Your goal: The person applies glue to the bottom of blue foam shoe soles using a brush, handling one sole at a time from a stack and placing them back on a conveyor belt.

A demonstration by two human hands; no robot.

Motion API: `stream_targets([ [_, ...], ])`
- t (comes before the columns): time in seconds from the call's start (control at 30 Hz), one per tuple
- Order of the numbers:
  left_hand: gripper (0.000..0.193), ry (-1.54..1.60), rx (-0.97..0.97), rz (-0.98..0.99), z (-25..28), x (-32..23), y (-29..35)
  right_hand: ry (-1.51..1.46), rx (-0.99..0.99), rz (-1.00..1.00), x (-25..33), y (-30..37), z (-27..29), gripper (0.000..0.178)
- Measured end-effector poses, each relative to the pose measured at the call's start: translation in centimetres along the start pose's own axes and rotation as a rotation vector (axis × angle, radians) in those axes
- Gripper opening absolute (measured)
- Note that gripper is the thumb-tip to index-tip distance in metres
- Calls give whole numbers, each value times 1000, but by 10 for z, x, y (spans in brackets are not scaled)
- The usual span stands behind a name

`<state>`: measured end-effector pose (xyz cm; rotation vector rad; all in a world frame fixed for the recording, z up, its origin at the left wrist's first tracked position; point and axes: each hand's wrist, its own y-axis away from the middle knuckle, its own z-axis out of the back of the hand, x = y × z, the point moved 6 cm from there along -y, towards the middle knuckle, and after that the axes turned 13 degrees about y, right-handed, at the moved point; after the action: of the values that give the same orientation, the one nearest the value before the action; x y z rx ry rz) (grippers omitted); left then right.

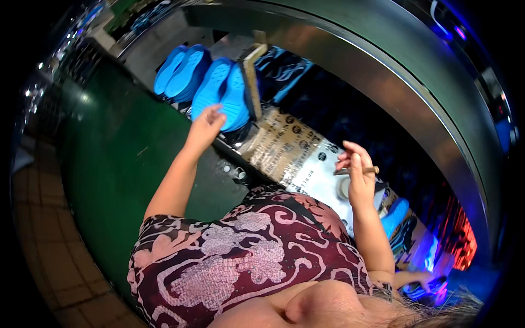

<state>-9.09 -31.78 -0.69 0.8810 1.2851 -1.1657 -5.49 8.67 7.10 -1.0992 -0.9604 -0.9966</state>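
My left hand (206,127) reaches out over the near end of a pair of bright blue shoe soles (214,82). Its fingers are loosely bent, with the thumb apart from them; whether they touch the soles I cannot tell. A second pair of blue soles (187,71) lies farther left on the bench. My right hand (358,175) is raised over the wrapped work surface, closed around a slim stick-like tool (373,170) with a tan end. The tool's other end is thin and blurred. Below that hand a pale round container (343,188) is partly hidden.
Printed brown wrapping (281,136) covers the bench. A wooden divider (251,82) stands right of the soles. A curved metal-edged machine (350,46) runs along the far side. At right lie another blue sole (395,216) and another person's hand (421,280). Green floor (120,147) lies left.
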Motion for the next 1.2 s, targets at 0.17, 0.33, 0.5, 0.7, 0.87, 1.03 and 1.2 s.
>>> stream_targets([
  [0.17,71,-284,-274,-112,84,-6,-69,330,350,-18,-34,-65,-105,30],
  [0.33,90,274,-188,311,121,83,-122,551,465,41,-69,-88,-172,48],
  [0.5,92,591,-58,458,145,160,-149,610,593,-85,-110,-103,-225,69],
  [0.7,91,829,39,553,108,168,-165,464,718,-360,-143,-118,-269,84],
  [0.87,76,754,66,700,95,167,-171,157,591,-355,-164,-120,-298,88],
  [1.03,62,686,-23,637,97,166,-155,64,538,-640,-152,-102,-297,82],
  [1.2,54,773,-19,546,115,226,-89,104,607,-417,-159,-94,-284,97],
])
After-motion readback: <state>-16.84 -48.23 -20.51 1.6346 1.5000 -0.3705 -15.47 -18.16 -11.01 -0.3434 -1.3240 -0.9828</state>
